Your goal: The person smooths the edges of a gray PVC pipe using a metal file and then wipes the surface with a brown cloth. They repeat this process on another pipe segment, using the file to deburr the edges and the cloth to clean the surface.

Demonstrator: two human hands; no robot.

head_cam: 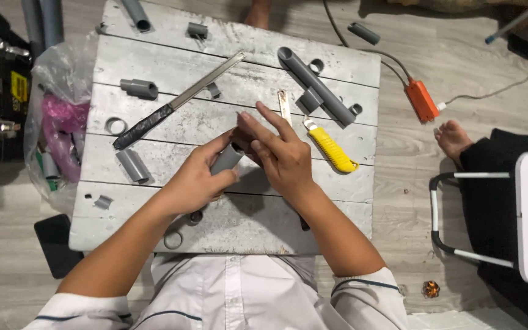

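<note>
Where the frame begins on the left, a clear plastic bag of pink and grey bits point(56, 122) slumps against the whitewashed wooden board point(227, 229). On the board lie a stubby grey pipe coupling point(140, 88) and, just beside it, a long metal saw blade with a black taped handle point(172, 104), set diagonally. Lower down rests a short grey half-pipe offcut point(133, 165).

At the centre, the left hand point(194, 180) is clamped around a short grey plastic pipe piece point(227, 157), held just above the board. The right hand point(279, 153) presses in against the pipe's upper end, fingers partly extended; whether it grips anything small I cannot tell. The two hands are together, touching around the pipe.

Further right lie a yellow-handled utility knife with its blade out point(328, 146), a long grey pipe point(316, 85) and an orange plug block on a cable point(421, 99) on the floor.

The risk, as I judge it: the exposed knife blade sits near the right wrist, so a slip of the hands could bring skin onto it.
</note>
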